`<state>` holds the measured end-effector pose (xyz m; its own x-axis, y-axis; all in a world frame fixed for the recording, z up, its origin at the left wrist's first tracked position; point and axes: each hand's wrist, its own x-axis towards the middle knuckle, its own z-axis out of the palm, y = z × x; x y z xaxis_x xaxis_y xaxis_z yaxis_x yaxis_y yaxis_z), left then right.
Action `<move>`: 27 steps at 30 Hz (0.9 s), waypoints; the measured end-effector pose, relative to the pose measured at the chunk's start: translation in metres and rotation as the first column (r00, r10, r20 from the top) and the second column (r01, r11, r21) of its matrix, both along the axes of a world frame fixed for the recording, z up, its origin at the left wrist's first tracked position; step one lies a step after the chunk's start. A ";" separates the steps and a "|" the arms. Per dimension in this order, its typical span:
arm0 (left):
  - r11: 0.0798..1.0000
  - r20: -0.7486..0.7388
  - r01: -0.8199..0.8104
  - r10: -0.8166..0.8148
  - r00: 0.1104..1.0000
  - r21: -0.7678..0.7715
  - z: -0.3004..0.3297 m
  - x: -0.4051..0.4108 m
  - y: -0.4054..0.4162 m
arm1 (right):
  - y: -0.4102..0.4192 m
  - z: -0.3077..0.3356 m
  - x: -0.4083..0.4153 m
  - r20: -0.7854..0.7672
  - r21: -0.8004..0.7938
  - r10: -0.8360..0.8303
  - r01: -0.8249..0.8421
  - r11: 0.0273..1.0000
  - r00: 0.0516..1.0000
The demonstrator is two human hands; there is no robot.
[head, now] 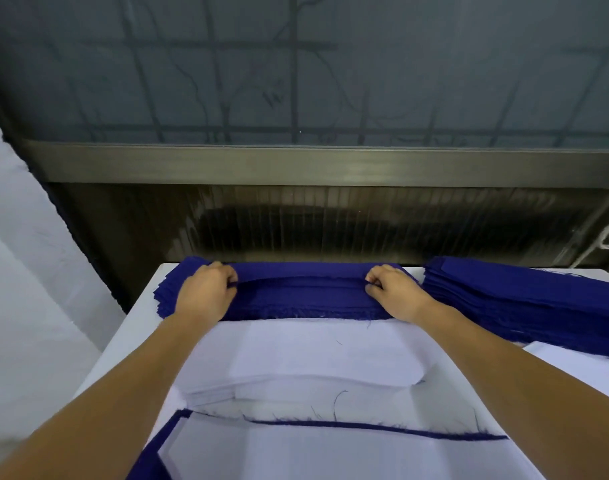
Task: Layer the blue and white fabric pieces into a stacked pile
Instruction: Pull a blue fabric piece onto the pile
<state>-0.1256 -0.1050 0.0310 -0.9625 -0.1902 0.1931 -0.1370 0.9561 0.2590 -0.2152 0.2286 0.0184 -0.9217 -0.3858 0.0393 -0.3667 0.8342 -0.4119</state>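
Observation:
A thick pile of blue fabric pieces (303, 299) lies along the far edge of the white table (123, 341). My left hand (204, 292) pinches the top blue piece near the pile's left end, and my right hand (396, 292) pinches it near the right end; its far edge is lifted slightly. In front of this pile lies a stack of white fabric pieces (316, 358). Nearest to me sits the layered pile (330, 452), white on top with a blue edge showing beneath it.
A second pile of blue pieces (524, 299) lies at the far right of the table. A dark ribbed panel and metal ledge (313, 164) rise right behind the table. White cloth (26, 271) hangs at the left. Loose blue threads lie on the white pieces.

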 end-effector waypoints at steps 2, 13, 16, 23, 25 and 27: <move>0.999 -0.010 -0.035 0.035 0.999 -0.028 0.003 0.012 -0.014 | -0.001 0.005 0.006 -0.023 0.002 -0.004 0.004 1.000 1.000; 0.967 0.055 0.254 -0.253 0.966 -0.019 0.017 0.107 -0.005 | 0.066 0.042 0.133 0.019 0.006 0.055 -0.055 0.998 0.998; 0.934 0.251 0.340 -0.358 0.899 0.113 0.023 0.141 0.001 | 0.093 0.048 0.180 0.189 -0.018 0.071 -0.069 0.997 0.979; 0.805 0.373 0.356 -0.551 0.746 0.475 0.041 0.172 0.013 | 0.117 0.060 0.222 0.516 -0.151 0.123 -0.052 0.987 0.847; 0.819 0.375 0.329 -0.523 0.765 0.470 0.041 0.172 0.017 | 0.115 0.057 0.220 0.480 -0.106 0.078 -0.031 0.994 0.874; 0.865 0.328 0.287 -0.434 0.839 0.411 0.042 0.170 0.020 | 0.114 0.055 0.216 0.366 -0.079 0.019 0.011 0.997 0.931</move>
<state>0.0443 -0.0849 0.0727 -0.9515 0.2050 -0.2295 0.0400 0.8219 0.5683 0.0013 0.3421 0.0730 -0.8762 -0.3990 -0.2702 -0.1814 0.7926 -0.5822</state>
